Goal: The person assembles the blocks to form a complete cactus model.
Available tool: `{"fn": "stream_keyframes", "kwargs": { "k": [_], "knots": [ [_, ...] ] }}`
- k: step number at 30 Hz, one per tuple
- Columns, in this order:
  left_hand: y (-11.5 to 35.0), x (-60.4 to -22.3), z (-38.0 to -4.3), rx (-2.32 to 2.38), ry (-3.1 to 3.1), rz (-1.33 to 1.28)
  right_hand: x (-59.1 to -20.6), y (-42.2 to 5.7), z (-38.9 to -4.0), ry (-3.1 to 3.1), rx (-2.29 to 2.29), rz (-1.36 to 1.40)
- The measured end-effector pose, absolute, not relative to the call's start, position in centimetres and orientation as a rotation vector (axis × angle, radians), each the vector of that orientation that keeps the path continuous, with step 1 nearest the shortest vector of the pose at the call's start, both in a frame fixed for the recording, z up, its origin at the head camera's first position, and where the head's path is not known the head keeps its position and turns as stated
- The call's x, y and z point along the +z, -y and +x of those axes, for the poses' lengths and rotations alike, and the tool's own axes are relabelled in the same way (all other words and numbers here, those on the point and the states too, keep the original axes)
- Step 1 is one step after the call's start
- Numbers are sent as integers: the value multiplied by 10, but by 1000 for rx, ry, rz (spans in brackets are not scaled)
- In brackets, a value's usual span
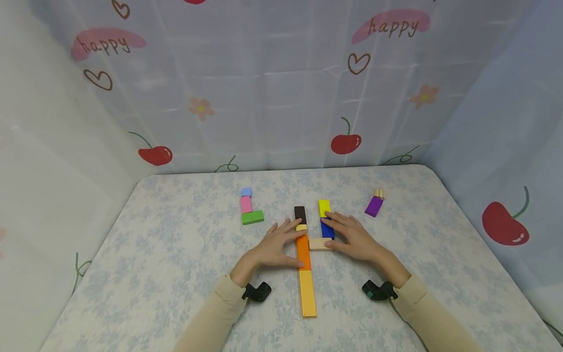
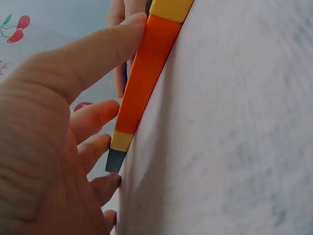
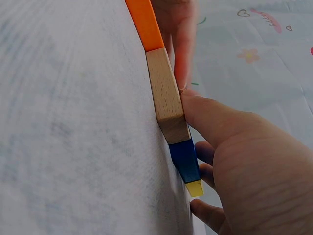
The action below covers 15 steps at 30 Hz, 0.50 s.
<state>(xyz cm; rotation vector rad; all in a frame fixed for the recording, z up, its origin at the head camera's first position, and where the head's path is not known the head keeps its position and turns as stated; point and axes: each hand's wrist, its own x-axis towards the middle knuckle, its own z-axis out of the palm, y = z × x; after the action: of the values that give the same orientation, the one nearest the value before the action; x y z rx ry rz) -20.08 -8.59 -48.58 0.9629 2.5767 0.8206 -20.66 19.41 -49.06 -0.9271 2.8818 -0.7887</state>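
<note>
Wooden blocks form a line on the table: a dark block [image 1: 299,213] at the far end, a small pale yellow one [image 1: 301,227], an orange block [image 1: 304,256] and a long yellow block [image 1: 308,296] nearest me. With fingers spread, my left hand [image 1: 274,247] lays its thumb tip on the orange block and fingertips near the small yellow one. A plain wood block [image 3: 165,85] juts right from the orange block, meeting a blue block [image 3: 185,160] with a bright yellow block [image 1: 324,208] beyond it. My right hand [image 1: 355,239] rests its thumb on the plain block, other fingertips along the blue one.
Left of the line, light blue [image 1: 246,192], pink [image 1: 246,204] and green [image 1: 252,217] blocks lie end to end. To the right sits a purple block [image 1: 374,207] with several small wooden pieces [image 1: 378,193] behind it. A printed curtain [image 1: 272,98] hangs past the table's back edge.
</note>
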Motion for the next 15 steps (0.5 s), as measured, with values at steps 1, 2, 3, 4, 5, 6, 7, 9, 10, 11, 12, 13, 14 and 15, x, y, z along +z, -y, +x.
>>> {"fn": "stream_keyframes", "kwargs": {
  "k": [1,2,3,4,5,6,7,9,10,11,12,13,14,15],
  "knots": [
    [86,-486,-201,820,-2576,962,-490,-194,-207,-2882,-788,-927],
    [86,-486,-201,822,-2576,962,-490,-194,-207,-2881,-789,-926],
    [86,-486,-202,823,-2576,962,-490,-194,-207,-2882,-788,-926],
    [85,-486,-202,822,-2576,959,-490,-194,-207,-2883,-787,-925],
    [86,-486,-202,824,-2575,957,-490,-194,-207,-2882,-788,-923],
    [86,-486,-202,827,-2575,955,-490,-194,-207,-2880,-791,-921],
    [86,-486,-202,827,-2575,954,-490,-194,-207,-2881,-787,-921],
    [86,-486,-202,827,-2574,950,-490,-194,-207,-2881,-784,-921],
    [86,-486,-202,824,-2573,947,-490,-194,-207,-2880,-784,-920],
    [86,-486,-201,821,-2572,946,-490,-193,-207,-2879,-785,-920],
    [86,-486,-201,819,-2571,945,-489,-193,-206,-2878,-788,-921],
    [86,-486,-201,819,-2571,947,-490,-193,-206,-2879,-791,-922],
    [86,-486,-201,817,-2571,946,-490,-194,-206,-2878,-798,-921],
    [86,-486,-201,816,-2570,946,-490,-194,-206,-2878,-804,-920]
  ]
}}
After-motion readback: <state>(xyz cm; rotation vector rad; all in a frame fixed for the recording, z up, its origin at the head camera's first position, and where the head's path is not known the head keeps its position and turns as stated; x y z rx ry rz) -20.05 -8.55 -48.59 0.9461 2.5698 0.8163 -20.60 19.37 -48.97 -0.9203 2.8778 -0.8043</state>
